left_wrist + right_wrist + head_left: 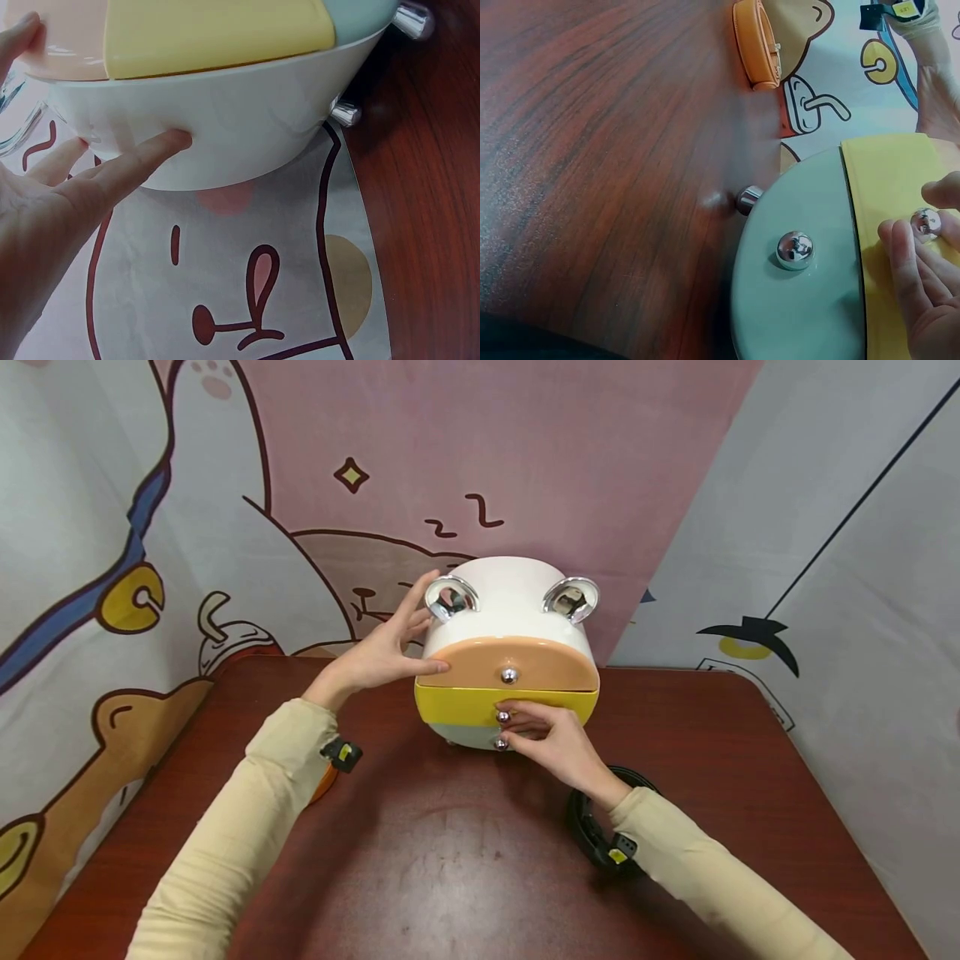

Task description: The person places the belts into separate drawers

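Observation:
A small rounded drawer cabinet (517, 589), white with two silver ear-like pieces on top, stands upright at the table's back. Its front has an orange drawer (465, 660), a yellow drawer (450, 703) and a pale green drawer (802, 307), each with a silver knob. My left hand (382, 652) rests against the cabinet's left side, fingers spread along the white wall and thumb at the orange front. With my right hand (558, 743) I pinch the yellow drawer's knob (926, 223) between thumb and fingers. The yellow front stands slightly proud of the orange one.
A coiled black belt (585, 831) lies on the dark red-brown table (442, 868), partly under my right wrist. An orange case (754, 45) sits to the left, mostly hidden behind my left forearm in the head view. A cartoon-printed cloth (600, 443) hangs close behind the cabinet.

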A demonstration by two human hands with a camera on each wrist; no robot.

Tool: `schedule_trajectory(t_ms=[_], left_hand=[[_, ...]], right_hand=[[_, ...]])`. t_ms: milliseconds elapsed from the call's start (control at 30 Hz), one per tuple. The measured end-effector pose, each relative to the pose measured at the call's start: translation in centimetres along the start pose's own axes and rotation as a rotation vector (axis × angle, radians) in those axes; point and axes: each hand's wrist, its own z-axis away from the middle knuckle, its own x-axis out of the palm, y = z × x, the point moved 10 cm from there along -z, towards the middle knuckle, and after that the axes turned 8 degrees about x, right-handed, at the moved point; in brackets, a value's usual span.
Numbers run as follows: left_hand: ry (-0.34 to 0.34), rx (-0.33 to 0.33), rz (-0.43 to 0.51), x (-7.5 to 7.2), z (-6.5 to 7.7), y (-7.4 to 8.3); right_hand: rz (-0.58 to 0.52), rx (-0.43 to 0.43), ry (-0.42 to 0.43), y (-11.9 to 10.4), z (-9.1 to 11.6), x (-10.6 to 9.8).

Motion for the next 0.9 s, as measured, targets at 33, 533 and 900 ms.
schedule_trajectory(t_ms=[33,533,900], left_hand=[[0.0,0.001,-0.003,0.0,0.0,0.0],[0.006,-0.002,-0.013,-0.1,0.0,-0.1],[0.009,-0.008,-0.01,-0.2,0.0,-0.1]], right_hand=[[-0.001,-0.005,0.002,0.0,0.0,0.0],[0.038,0.0,-0.016,0.1,1.3,0.2],[0.023,-0.048,0.107,-3.1,2.9,-0.1]])
